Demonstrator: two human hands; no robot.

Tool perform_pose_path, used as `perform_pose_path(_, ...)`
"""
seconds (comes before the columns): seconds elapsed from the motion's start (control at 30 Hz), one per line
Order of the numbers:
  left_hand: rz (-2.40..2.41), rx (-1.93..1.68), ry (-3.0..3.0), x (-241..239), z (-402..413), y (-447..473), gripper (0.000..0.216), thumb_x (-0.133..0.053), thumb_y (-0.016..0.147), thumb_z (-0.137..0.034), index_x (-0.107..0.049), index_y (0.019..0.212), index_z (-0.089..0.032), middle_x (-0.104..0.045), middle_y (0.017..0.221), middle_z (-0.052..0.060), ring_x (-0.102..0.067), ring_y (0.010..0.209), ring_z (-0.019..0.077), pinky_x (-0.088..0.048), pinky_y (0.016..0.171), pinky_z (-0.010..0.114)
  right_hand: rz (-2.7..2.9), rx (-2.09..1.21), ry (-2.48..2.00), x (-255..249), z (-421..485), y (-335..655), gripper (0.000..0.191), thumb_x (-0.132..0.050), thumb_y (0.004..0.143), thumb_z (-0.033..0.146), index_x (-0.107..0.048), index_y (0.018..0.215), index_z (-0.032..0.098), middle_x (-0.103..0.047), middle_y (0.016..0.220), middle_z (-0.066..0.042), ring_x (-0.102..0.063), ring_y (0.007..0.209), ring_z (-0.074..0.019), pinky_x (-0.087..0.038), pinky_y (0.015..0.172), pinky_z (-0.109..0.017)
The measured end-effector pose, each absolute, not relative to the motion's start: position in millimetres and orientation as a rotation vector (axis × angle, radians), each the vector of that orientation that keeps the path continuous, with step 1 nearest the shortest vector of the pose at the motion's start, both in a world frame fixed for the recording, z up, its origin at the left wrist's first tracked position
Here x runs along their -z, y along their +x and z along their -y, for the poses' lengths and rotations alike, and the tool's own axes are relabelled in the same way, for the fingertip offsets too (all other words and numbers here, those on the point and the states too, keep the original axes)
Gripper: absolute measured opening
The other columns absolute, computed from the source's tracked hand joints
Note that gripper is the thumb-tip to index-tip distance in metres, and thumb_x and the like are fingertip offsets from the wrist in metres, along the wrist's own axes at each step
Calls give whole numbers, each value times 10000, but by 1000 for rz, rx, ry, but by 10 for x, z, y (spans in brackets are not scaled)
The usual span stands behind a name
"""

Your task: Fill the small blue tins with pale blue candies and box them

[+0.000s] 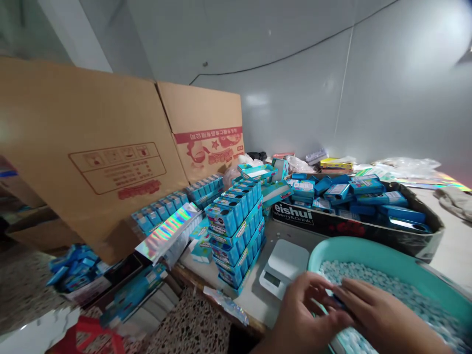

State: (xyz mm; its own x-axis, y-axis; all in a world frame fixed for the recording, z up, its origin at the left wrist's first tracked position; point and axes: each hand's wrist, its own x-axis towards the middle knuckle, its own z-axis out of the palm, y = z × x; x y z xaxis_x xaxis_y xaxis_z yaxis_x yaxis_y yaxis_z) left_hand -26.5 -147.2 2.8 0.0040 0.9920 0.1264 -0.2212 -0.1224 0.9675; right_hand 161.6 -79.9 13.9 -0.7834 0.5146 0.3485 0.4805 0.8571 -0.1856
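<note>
My left hand [308, 312] and my right hand [372, 307] meet over the near rim of a turquoise tub [342, 244] full of small pale-blue candies [363, 275]. Between their curled fingers is a small blue box [338, 301], mostly covered, so its ends and contents are hidden. Both hands grip it. Just beyond my left hand lies a white kitchen scale [287, 260] with nothing on its plate. Left of the scale stands a stack of display trays [238, 236] packed with upright blue boxes.
Behind the tub is a black carton [295, 216] heaped with blue boxes [365, 189]. A tall brown cardboard box [92, 147] rises at the left. Shiny holographic card [169, 231] overhangs the table edge, and more blue boxes [75, 265] fill a container below.
</note>
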Motion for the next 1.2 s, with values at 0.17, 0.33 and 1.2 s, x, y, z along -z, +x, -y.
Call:
perform_pose_path(0.17, -1128, -1344, 947, -168, 1451, -453, 486, -900, 546, -381, -633, 879, -149, -681, 766, 50, -620, 713, 149, -451, 663, 243, 2804, 221, -593, -5, 694, 1117, 256, -579, 739, -35, -695, 817, 179, -670, 767, -78, -642, 654, -224, -497, 603, -326)
perform_pose_path(0.33, -1046, -1229, 676, -39, 1418, -440, 477, -817, 428, -190, -537, 815, -181, -628, 630, -37, -533, 566, 96, -411, 590, 215, 2869, 184, -550, 91, 760, 1063, 304, -577, 715, -30, -723, 895, 167, -703, 776, -67, -663, 604, -210, -491, 549, -290)
perform_pose_path(1.2, -2232, 278, 1817, -2415, -948, -2241, 261, -614, 935, -358, -633, 1043, -122, -662, 962, 50, -648, 808, 147, -576, 723, 323, 2441, -870, -1183, -270, 588, 1188, 165, -737, 782, 237, -787, 939, 232, -735, 889, -61, -665, 796, -202, -454, 733, -269)
